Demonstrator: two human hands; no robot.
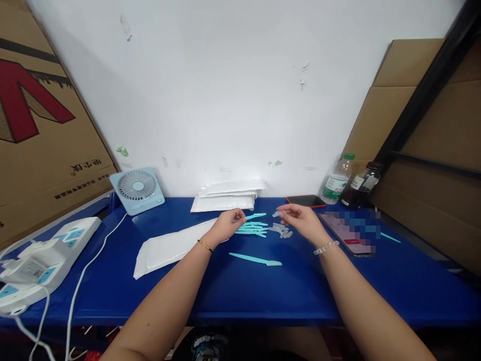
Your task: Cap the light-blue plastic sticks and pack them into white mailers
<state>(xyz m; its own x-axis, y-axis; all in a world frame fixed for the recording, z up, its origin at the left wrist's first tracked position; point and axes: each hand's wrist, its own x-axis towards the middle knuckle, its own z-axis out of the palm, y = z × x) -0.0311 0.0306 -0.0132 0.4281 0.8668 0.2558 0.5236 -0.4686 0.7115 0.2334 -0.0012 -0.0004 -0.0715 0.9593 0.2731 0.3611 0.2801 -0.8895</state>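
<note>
My left hand (227, 224) is closed on the end of a turquoise razor (257, 215), whose blade end points right. Beneath it lies a row of several turquoise razors (252, 229). My right hand (300, 220) pinches a small translucent cap (276, 213) between thumb and fingertips. Just below that hand is a small pile of translucent caps (281, 231). Nearer the front edge, a single turquoise razor (255, 259) lies apart on the blue table (263, 296).
A white padded envelope (165, 248) lies left, with stacked envelopes (225, 196) by the wall. Also around are a fan (138, 189), a power strip (71, 240), an orange-edged phone (306, 201), a larger phone (345, 233) and two bottles (338, 180) (358, 188).
</note>
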